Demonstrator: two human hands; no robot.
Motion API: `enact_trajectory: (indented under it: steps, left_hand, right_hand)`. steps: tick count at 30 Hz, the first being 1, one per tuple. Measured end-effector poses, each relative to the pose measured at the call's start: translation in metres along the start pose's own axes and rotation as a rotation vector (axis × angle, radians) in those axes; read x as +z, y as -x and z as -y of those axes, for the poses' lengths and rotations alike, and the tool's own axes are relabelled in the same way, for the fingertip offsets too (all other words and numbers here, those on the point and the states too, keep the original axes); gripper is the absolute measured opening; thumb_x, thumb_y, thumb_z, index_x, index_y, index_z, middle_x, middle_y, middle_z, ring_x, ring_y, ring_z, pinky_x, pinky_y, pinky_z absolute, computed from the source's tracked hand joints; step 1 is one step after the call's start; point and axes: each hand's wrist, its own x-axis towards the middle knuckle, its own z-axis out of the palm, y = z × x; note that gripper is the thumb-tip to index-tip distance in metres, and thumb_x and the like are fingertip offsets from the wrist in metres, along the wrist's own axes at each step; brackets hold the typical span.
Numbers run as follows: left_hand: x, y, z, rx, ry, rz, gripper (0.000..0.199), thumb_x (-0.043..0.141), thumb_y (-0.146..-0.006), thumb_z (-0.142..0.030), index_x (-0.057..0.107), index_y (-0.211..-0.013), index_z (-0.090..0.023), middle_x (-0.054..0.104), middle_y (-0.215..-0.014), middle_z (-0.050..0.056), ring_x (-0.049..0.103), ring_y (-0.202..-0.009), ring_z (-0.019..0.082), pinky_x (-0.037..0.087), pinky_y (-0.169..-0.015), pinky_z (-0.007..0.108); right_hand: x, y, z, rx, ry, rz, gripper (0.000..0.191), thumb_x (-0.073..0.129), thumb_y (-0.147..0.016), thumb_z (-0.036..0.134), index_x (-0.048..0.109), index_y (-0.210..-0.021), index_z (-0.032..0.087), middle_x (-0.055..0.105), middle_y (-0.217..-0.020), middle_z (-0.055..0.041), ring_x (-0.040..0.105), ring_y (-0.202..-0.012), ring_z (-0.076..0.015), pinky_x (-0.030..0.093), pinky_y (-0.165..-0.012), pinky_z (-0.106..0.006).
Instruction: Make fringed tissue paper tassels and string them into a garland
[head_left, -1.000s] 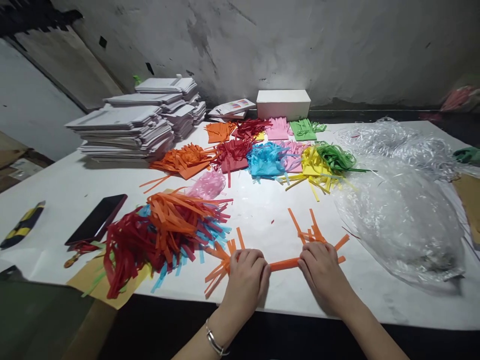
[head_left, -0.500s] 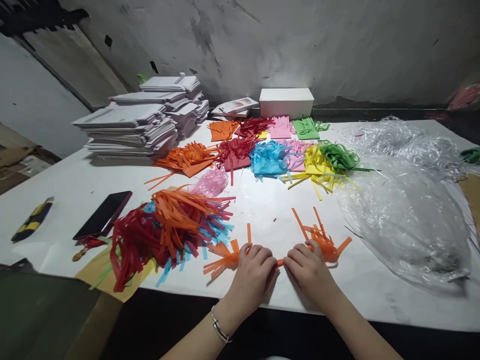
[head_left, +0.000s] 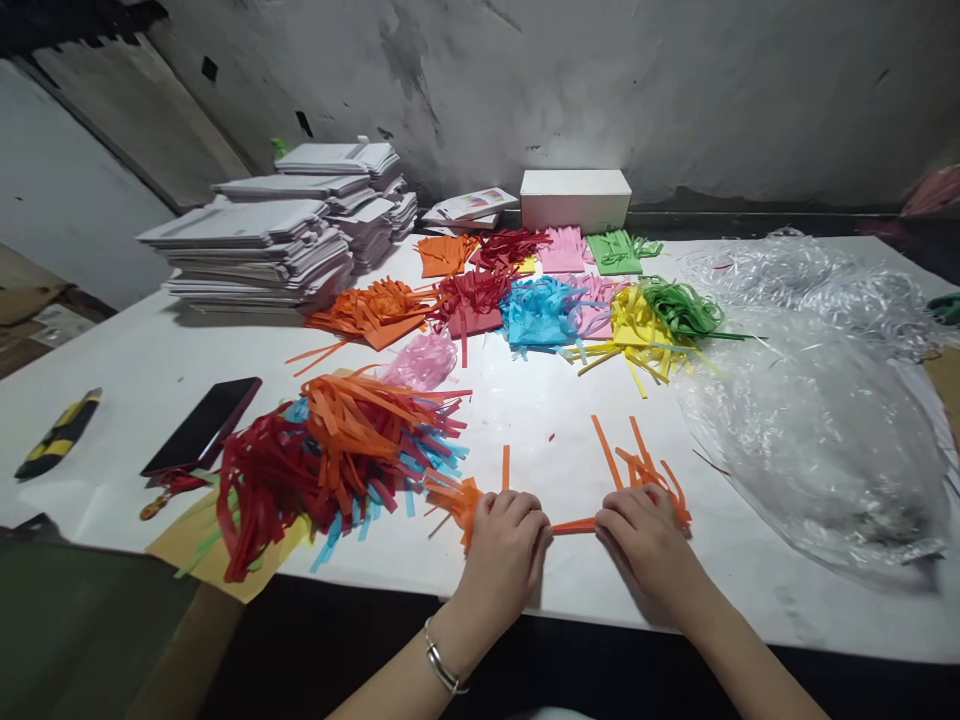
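Observation:
At the table's front edge, an orange fringed paper tassel lies sideways, its rolled middle stretched between my hands. My left hand is closed on its left part, and loose orange strips fan out beyond the fingers. My right hand grips the right part, with more strips curling out past it. The fingertips themselves are hidden under both hands. Left of my left hand lies a heap of red tassels with orange tassels on top and blue strips beneath.
Fringed paper bundles in several colours, such as the blue one, line the back. Paper stacks stand back left, a white box behind. A clear plastic bag spreads at right. A phone and a box cutter lie left.
My right hand has moved to the right, away from my left hand. More of the rolled orange middle shows between them, and the strips at both ends have shifted.

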Motion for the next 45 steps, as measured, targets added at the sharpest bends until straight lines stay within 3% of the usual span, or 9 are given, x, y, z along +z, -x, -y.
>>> enact_trajectory:
  steps: [9,14,21,26,30,33,37,42,45]
  left_hand:
    - [0.0,-0.009,-0.013,0.008,-0.274,0.028,0.012,0.061,-0.087,-0.007,0.064,-0.084,-0.018,0.066,-0.094,0.006,0.058,-0.089,0.025,0.038,-0.09,0.049]
    - [0.005,-0.008,-0.009,0.22,-0.344,0.063,0.017,0.06,-0.088,-0.005,0.065,-0.079,-0.019,0.065,-0.085,0.004,0.056,-0.086,0.024,0.034,-0.097,0.053]
    - [0.003,-0.02,-0.006,0.185,-0.203,0.102,0.017,0.057,-0.089,-0.008,0.065,-0.077,-0.017,0.067,-0.084,0.006,0.059,-0.082,0.023,0.044,-0.082,0.044]
    - [-0.023,0.0,-0.027,-0.154,0.559,0.191,0.022,0.051,-0.098,-0.024,0.072,-0.1,-0.021,0.072,-0.094,0.006,0.064,-0.087,0.02,0.047,-0.08,0.034]
    - [-0.03,0.01,-0.05,-0.451,1.212,0.348,0.026,0.073,-0.084,-0.041,0.072,-0.083,-0.015,0.068,-0.075,0.004,0.058,-0.069,0.015,0.044,-0.067,0.027]
    - [-0.027,0.012,-0.065,-0.53,1.443,0.393,0.036,0.084,-0.073,-0.044,0.067,-0.077,-0.013,0.061,-0.069,0.001,0.051,-0.064,0.011,0.04,-0.063,0.023]
    - [-0.021,0.014,-0.082,-0.438,1.444,0.352,0.038,0.081,-0.077,-0.047,0.063,-0.075,-0.013,0.056,-0.068,-0.001,0.047,-0.063,0.01,0.038,-0.061,0.021]
    - [-0.007,0.018,-0.098,-0.21,1.207,0.109,0.026,0.069,-0.089,-0.04,0.069,-0.082,-0.016,0.064,-0.078,0.004,0.058,-0.073,0.015,0.047,-0.069,0.024]
    - [-0.003,0.018,-0.104,-0.048,1.074,0.129,0.02,0.059,-0.097,-0.033,0.073,-0.092,-0.02,0.071,-0.085,0.005,0.065,-0.08,0.017,0.051,-0.076,0.026]
  right_hand:
    - [0.004,-0.012,0.0,0.198,0.053,-0.002,0.014,0.053,-0.093,0.013,0.055,-0.082,0.021,0.058,-0.082,-0.0009,0.054,-0.079,-0.0212,0.034,-0.082,-0.042]
    - [-0.001,-0.012,0.004,0.068,0.021,0.002,0.018,0.052,-0.096,0.012,0.06,-0.084,0.023,0.061,-0.085,0.0015,0.056,-0.087,-0.0182,0.029,-0.104,-0.049]
    - [0.007,-0.01,0.009,-0.11,0.084,-0.091,0.028,0.045,-0.098,0.008,0.06,-0.077,0.018,0.062,-0.075,-0.0019,0.055,-0.079,-0.0182,0.033,-0.102,-0.049]
    - [-0.03,0.003,0.024,-0.245,0.05,-0.227,0.025,0.043,-0.1,0.007,0.066,-0.102,0.012,0.07,-0.089,-0.0057,0.061,-0.093,-0.0208,0.033,-0.105,-0.05]
    - [-0.061,0.012,0.042,-0.286,-0.029,-0.332,0.023,0.045,-0.099,0.007,0.067,-0.105,0.009,0.073,-0.093,-0.0087,0.065,-0.099,-0.0223,0.035,-0.105,-0.048]
    - [-0.072,0.017,0.051,-0.19,-0.15,-0.382,0.015,0.054,-0.097,0.008,0.066,-0.104,0.012,0.073,-0.089,-0.0076,0.068,-0.087,-0.0177,0.04,-0.102,-0.046]
    - [-0.076,0.026,0.058,-0.021,-0.38,-0.389,0.016,0.055,-0.094,0.006,0.063,-0.1,0.019,0.07,-0.081,-0.0002,0.066,-0.073,-0.013,0.047,-0.094,-0.039]
    - [-0.07,0.047,0.064,0.162,-0.623,-0.482,0.02,0.057,-0.095,0.01,0.066,-0.108,0.022,0.071,-0.095,-0.0037,0.069,-0.091,-0.0168,0.058,-0.087,-0.031]
    - [-0.069,0.06,0.06,0.159,-0.665,-0.552,0.027,0.059,-0.096,0.012,0.066,-0.119,0.024,0.071,-0.1,-0.006,0.069,-0.091,-0.0165,0.061,-0.076,-0.026]
